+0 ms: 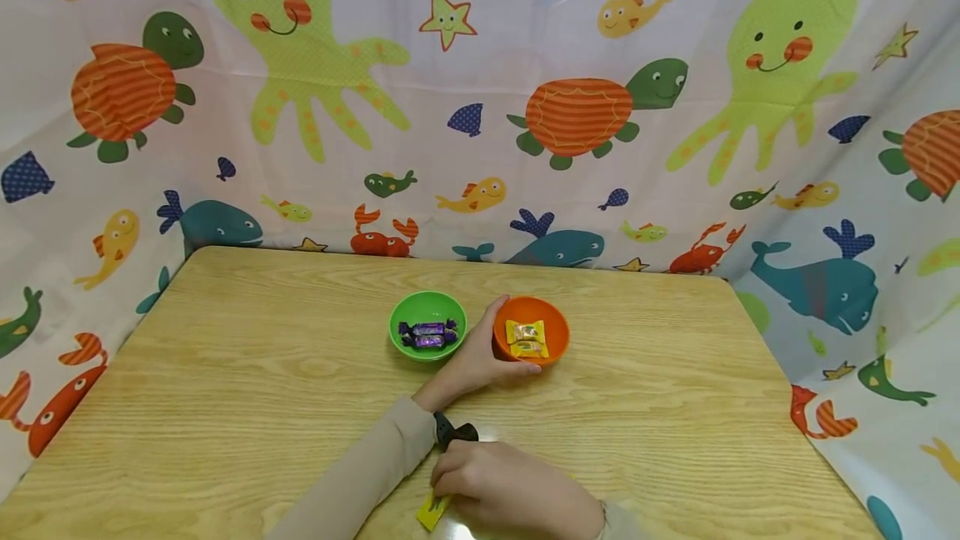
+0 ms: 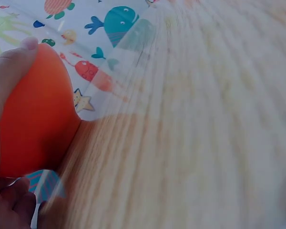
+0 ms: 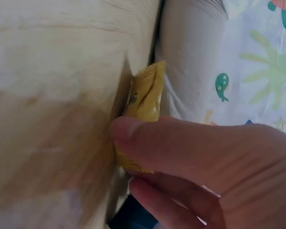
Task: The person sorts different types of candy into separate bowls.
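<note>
My left hand (image 1: 480, 352) holds the orange bowl (image 1: 557, 332) from its left side, thumb and fingers spread around its outer wall. Inside that bowl lie yellow-wrapped candies (image 1: 527, 332). The left wrist view shows the bowl's smooth orange side (image 2: 38, 114) standing on the table, between thumb and fingers. Near the front of the table, my right hand (image 1: 510, 482) pinches a yellow-wrapped candy (image 1: 432, 512). In the right wrist view the thumb lies across this candy (image 3: 148, 95), close to the tabletop; part of the wrapper is hidden.
A green bowl (image 1: 427, 302) with purple-wrapped candies (image 1: 429, 335) stands left of the orange one. The left forearm (image 1: 367, 465) crosses the table beside the right hand. A patterned curtain (image 1: 480, 173) hangs behind the wooden table (image 1: 262, 357).
</note>
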`<state>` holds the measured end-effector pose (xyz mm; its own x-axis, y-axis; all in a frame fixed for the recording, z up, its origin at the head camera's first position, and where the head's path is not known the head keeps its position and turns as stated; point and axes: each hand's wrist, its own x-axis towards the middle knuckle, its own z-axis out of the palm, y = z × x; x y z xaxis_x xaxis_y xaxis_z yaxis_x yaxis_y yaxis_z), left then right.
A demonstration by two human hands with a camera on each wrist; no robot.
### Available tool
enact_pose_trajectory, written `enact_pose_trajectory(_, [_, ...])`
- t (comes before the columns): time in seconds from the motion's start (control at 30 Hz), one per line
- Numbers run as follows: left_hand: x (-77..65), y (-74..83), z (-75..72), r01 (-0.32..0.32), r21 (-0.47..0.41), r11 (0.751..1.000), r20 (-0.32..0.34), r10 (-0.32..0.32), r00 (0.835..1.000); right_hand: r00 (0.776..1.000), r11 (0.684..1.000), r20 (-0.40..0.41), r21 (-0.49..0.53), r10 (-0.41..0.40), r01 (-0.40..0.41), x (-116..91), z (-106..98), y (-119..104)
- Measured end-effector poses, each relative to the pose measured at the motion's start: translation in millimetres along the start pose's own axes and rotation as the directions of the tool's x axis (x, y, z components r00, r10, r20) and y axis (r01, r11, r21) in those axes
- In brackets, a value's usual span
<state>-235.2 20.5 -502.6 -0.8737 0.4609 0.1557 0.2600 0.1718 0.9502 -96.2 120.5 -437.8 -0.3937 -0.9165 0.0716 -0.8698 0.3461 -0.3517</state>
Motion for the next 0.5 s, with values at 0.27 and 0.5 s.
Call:
enact_pose_trajectory(0.27, [0.1,-0.8,0.9,-0.008,-0.004,1.0,0.0,0.008,1.0,1.0,0.998,0.002,-0.066,-0.023,0.023,1.7,4.6,-3.7])
enact_pose_trajectory(0.5, [-0.5,-1.4,0.0,0.003,-0.002,1.0,-0.004,-0.003,1.0,1.0,0.998,0.005,-0.062,-0.016,0.017,2.2,4.3,-4.4])
